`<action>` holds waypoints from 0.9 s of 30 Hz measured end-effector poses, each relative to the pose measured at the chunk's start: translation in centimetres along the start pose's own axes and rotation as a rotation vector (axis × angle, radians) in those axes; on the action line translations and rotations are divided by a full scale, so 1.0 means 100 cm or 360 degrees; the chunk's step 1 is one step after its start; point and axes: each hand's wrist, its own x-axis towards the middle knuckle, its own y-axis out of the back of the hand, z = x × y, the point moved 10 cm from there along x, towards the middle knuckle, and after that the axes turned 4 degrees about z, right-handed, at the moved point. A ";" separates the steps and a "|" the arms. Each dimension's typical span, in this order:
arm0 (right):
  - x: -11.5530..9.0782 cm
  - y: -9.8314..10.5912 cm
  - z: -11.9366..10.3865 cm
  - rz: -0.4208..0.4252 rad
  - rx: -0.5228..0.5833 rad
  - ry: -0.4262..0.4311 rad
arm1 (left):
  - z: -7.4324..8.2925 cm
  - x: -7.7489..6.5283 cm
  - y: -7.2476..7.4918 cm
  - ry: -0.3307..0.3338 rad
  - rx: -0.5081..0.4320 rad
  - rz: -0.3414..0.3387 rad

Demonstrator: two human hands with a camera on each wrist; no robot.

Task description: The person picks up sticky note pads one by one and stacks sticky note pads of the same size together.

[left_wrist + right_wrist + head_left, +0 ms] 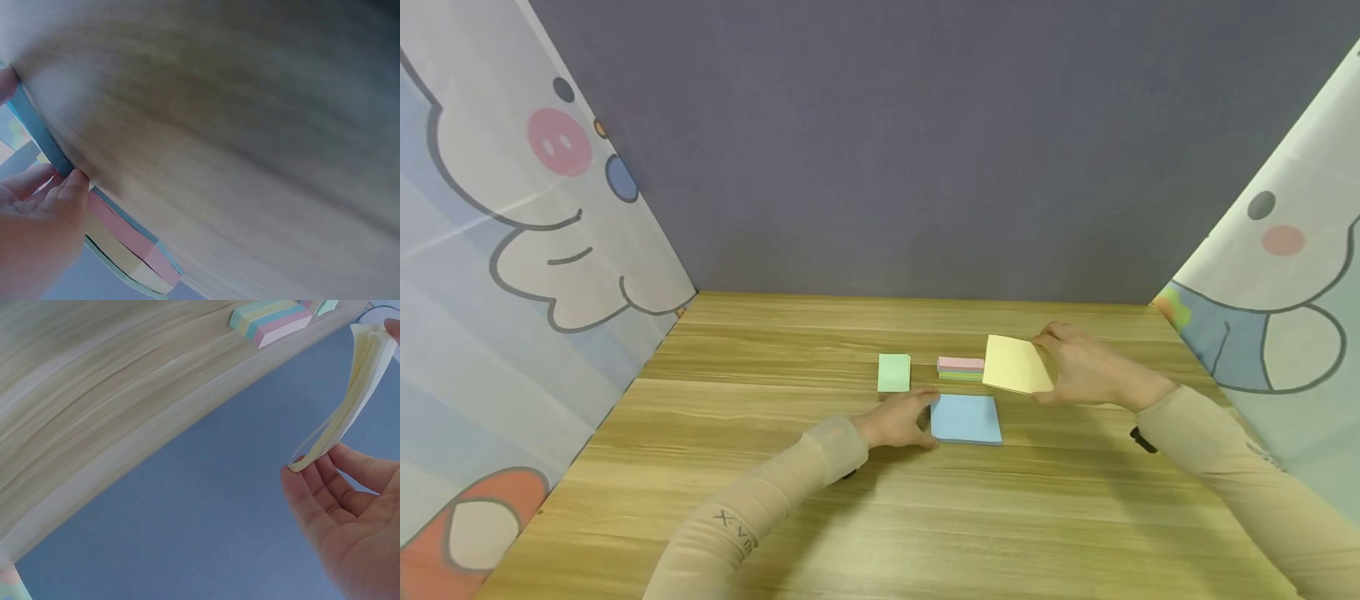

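Note:
My left hand (898, 418) holds a light blue sticky note pad (966, 419) by its left side, thumb at the near corner and fingers at the far one. In the left wrist view the pad's blue edge (40, 134) spans between thumb and fingers. Tilted above the wood, a yellow sticky note pad (1017, 365) is pinched by its right side in my right hand (1086, 367). The right wrist view shows this yellow pad (356, 394) edge-on, slightly bent, its sheets fanning a little.
Behind the blue pad lies a striped stack of sticky notes (960, 368), partly overlapped by the yellow pad. Left of it sits a small green pad (893, 372). The wooden table (760, 358) meets a grey back panel (925, 150); cartoon-printed curtains (490, 275) flank both sides.

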 end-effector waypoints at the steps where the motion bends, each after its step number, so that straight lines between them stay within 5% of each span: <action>1: 0.001 0.000 -0.001 0.0008 0.0001 0.0006 | 0.000 0.000 0.000 0.0001 0.0001 0.0001; 18: 0.007 -0.012 -0.023 0.0118 0.0037 0.0166 | 0.002 -0.001 0.001 -0.0006 0.0015 0.0001; 27: 0.009 -0.021 -0.029 0.0054 0.0100 0.0159 | 0.000 0.001 0.000 -0.0007 0.0005 0.0009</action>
